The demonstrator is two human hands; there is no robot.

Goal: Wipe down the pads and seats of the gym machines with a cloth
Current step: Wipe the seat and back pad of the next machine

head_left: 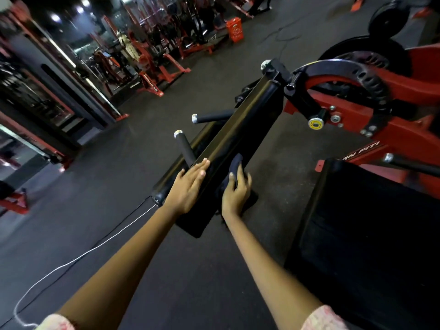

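Head view: I see a long black pad (pixel 238 129) running diagonally from the centre of the frame toward the upper right, where it joins a red and black machine frame (pixel 371 101). My left hand (pixel 188 186) lies flat on the pad's near end, fingers straight and released, grasping nothing. Just to its right, my right hand (pixel 237 192) presses a dark cloth (pixel 234 166) against the pad's right face; the fingers curl over the cloth and grasp it. The cloth extends past the fingertips toward the upper right. Two black handles (pixel 184 147) with silver end caps project from the pad's left side, near the frame centre. A second black pad (pixel 371 239) fills the lower right. A white cord (pixel 78 258) trails across the dark floor (pixel 114 182) at lower left. An orange basket (pixel 234 29) stands at the top centre, well apart from the pad.
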